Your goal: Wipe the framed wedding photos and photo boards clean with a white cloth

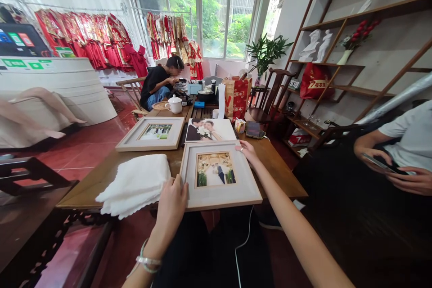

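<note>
At the near edge of the table (283,175): a framed photo (216,170) is held, picture side up.
Left grip (173,199): the frame's left side is grasped, toward its near corner.
Right grip (249,152): the frame's far right corner is clasped.
Beyond the frame: a couple's photo (219,130) is laid; whether contact is made cannot be told.
Left edge: a second framed photo (131,143) is placed there.
Near left corner: a white cloth (138,184) is spread, partly over the edge.
Right edge: a dark device (255,131) is set nearby, joined to a white cable.
</note>
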